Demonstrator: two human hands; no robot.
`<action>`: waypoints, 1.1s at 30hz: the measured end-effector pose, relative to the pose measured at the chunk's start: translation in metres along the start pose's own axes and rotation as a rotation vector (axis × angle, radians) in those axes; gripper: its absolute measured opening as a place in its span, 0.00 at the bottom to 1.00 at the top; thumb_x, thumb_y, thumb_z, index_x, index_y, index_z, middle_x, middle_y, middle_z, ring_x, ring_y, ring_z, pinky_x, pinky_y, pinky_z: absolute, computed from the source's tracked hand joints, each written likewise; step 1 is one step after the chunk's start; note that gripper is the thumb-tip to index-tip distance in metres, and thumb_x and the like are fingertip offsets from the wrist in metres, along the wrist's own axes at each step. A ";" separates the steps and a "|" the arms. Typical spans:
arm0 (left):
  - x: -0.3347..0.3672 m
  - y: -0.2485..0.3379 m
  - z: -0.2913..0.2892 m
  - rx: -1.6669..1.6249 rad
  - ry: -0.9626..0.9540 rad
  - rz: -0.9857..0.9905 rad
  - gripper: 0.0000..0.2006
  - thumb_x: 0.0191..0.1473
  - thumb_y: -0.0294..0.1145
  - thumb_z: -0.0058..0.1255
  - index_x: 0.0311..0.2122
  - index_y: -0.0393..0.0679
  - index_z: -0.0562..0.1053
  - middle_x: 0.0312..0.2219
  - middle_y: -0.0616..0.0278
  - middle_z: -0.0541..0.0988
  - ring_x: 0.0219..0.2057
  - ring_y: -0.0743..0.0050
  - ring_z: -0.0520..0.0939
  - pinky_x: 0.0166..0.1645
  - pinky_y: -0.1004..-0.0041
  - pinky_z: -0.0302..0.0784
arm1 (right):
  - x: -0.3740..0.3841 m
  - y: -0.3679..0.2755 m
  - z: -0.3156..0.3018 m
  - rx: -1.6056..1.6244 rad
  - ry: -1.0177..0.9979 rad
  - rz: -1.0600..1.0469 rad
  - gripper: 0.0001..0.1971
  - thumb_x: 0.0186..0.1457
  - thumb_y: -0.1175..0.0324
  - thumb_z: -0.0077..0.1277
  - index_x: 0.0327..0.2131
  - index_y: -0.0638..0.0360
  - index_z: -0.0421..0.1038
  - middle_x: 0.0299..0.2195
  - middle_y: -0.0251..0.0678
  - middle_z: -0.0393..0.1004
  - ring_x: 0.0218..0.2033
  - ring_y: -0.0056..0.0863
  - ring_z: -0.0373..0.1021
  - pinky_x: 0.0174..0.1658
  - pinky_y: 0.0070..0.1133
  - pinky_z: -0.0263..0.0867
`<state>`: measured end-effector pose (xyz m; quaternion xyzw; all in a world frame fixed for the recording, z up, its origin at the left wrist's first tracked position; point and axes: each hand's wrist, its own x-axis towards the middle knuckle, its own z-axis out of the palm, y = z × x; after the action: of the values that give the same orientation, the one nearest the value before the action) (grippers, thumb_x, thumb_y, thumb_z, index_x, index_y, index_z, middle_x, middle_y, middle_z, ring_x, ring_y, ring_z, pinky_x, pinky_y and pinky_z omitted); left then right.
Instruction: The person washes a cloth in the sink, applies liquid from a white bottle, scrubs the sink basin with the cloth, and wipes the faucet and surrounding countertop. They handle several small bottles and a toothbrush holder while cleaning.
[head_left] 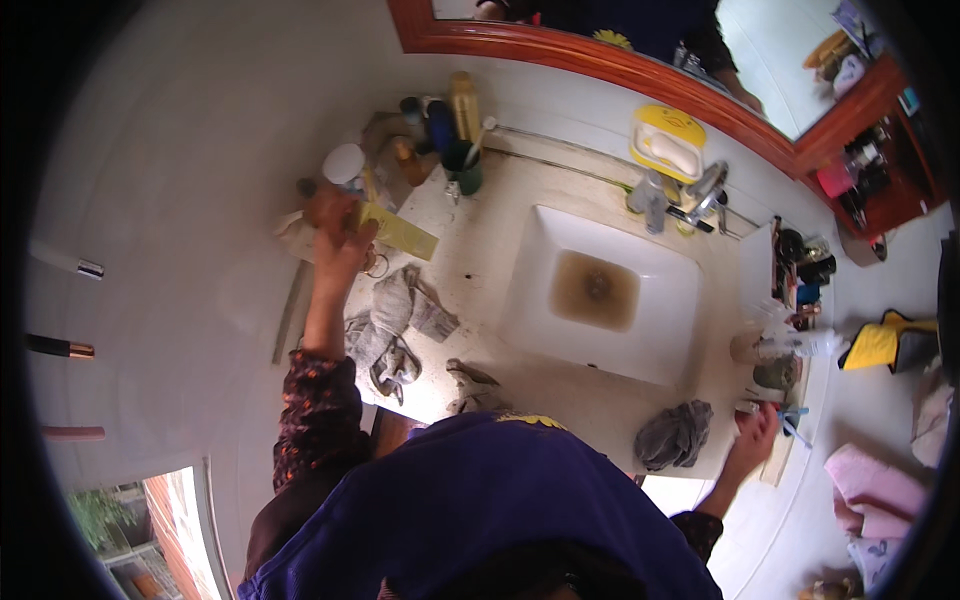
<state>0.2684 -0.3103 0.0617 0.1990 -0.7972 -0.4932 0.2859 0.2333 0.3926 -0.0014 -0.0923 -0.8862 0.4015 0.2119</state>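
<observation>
My left hand is over the counter's left end, its fingers partly blurred. A flat yellow-green box has its near end between my thumb and fingers. Just below lie a small ring and crumpled grey cloths. A white round-topped jar stands beyond the hand. At the counter's right end, my right hand has its fingers drawn together by a small reddish thing; what they hold is too small to make out. A light-blue stick-like item is beside those fingers.
A white sink with brownish water lies mid-counter below a faucet. A yellow soap dish is behind it. Bottles and a dark green cup stand back left. A dark cloth lies at the front edge.
</observation>
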 end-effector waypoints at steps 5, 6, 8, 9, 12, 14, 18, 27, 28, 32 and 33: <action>-0.043 0.092 0.066 -0.216 -0.454 0.070 0.26 0.49 0.23 0.57 0.55 0.41 0.68 0.35 0.67 0.76 0.36 0.80 0.76 0.40 0.78 0.72 | -0.024 -0.160 0.108 0.271 -0.524 -0.452 0.26 0.52 0.68 0.58 0.54 0.61 0.65 0.51 0.42 0.69 0.52 0.36 0.67 0.54 0.28 0.64; -0.057 0.106 0.085 -0.134 -0.566 0.098 0.27 0.46 0.21 0.58 0.54 0.40 0.68 0.37 0.65 0.77 0.38 0.79 0.76 0.42 0.77 0.73 | -0.031 -0.201 0.111 0.382 -0.667 -0.495 0.29 0.51 0.65 0.61 0.56 0.61 0.64 0.54 0.42 0.68 0.55 0.38 0.65 0.57 0.29 0.61; -0.086 0.135 0.124 -0.178 -0.752 0.151 0.27 0.43 0.19 0.58 0.53 0.40 0.69 0.38 0.63 0.78 0.38 0.77 0.77 0.43 0.76 0.74 | -0.045 -0.218 0.137 0.369 -0.740 -0.614 0.39 0.44 0.58 0.63 0.59 0.61 0.60 0.53 0.48 0.67 0.52 0.47 0.64 0.52 0.35 0.63; -0.098 0.147 0.143 -0.164 -0.859 0.133 0.27 0.43 0.19 0.57 0.52 0.39 0.69 0.37 0.63 0.78 0.37 0.78 0.77 0.43 0.77 0.74 | -0.049 -0.220 0.139 0.418 -0.714 -0.591 0.36 0.42 0.57 0.63 0.55 0.60 0.64 0.49 0.49 0.69 0.46 0.49 0.66 0.48 0.36 0.64; -0.130 0.164 0.190 -0.210 -0.984 0.167 0.29 0.44 0.19 0.61 0.54 0.40 0.69 0.39 0.63 0.76 0.33 0.80 0.76 0.38 0.79 0.73 | -0.034 -0.196 0.113 0.392 -0.884 -0.381 0.30 0.42 0.57 0.63 0.49 0.59 0.68 0.42 0.47 0.72 0.41 0.49 0.68 0.45 0.35 0.66; -0.142 0.183 0.210 -0.292 -1.007 0.145 0.28 0.46 0.23 0.63 0.55 0.41 0.68 0.41 0.63 0.75 0.32 0.80 0.75 0.35 0.79 0.72 | -0.027 -0.159 0.081 0.386 -0.725 -0.287 0.27 0.42 0.58 0.65 0.44 0.60 0.68 0.35 0.41 0.73 0.37 0.41 0.72 0.43 0.32 0.68; -0.128 0.147 0.191 -0.250 -0.930 -0.018 0.22 0.51 0.25 0.60 0.52 0.41 0.70 0.38 0.64 0.76 0.31 0.82 0.76 0.33 0.79 0.72 | -0.026 -0.095 0.016 0.635 -0.411 0.175 0.27 0.45 0.64 0.66 0.48 0.60 0.68 0.39 0.36 0.75 0.40 0.25 0.73 0.45 0.25 0.70; -0.107 0.106 0.156 -0.132 -0.692 -0.215 0.13 0.55 0.31 0.57 0.46 0.42 0.73 0.32 0.69 0.76 0.31 0.82 0.77 0.31 0.79 0.71 | -0.011 0.142 -0.033 0.044 0.346 0.271 0.25 0.47 0.63 0.65 0.47 0.61 0.68 0.41 0.36 0.74 0.40 0.27 0.71 0.43 0.26 0.69; -0.099 0.098 0.157 -0.106 -0.705 -0.189 0.14 0.54 0.31 0.57 0.45 0.41 0.73 0.31 0.68 0.76 0.30 0.81 0.78 0.31 0.79 0.71 | -0.007 0.176 -0.039 0.034 0.374 0.328 0.30 0.47 0.57 0.66 0.49 0.63 0.67 0.43 0.41 0.74 0.41 0.33 0.72 0.44 0.28 0.70; -0.086 0.053 0.112 0.063 -0.419 -0.208 0.17 0.51 0.34 0.60 0.44 0.39 0.73 0.26 0.63 0.78 0.26 0.78 0.80 0.27 0.75 0.73 | 0.015 0.168 -0.030 0.010 0.344 0.438 0.30 0.48 0.57 0.65 0.49 0.66 0.67 0.43 0.44 0.76 0.39 0.37 0.74 0.40 0.29 0.72; -0.078 0.045 0.107 0.043 -0.357 -0.263 0.19 0.50 0.35 0.62 0.45 0.38 0.73 0.25 0.63 0.78 0.25 0.77 0.81 0.26 0.75 0.73 | 0.020 0.165 -0.031 -0.021 0.336 0.451 0.29 0.49 0.60 0.65 0.50 0.67 0.67 0.44 0.43 0.75 0.39 0.35 0.74 0.36 0.26 0.73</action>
<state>0.2566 -0.1722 0.0444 0.2168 -0.8125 -0.5367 0.0691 0.2286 0.5289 -0.1013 -0.3546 -0.7998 0.4084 0.2602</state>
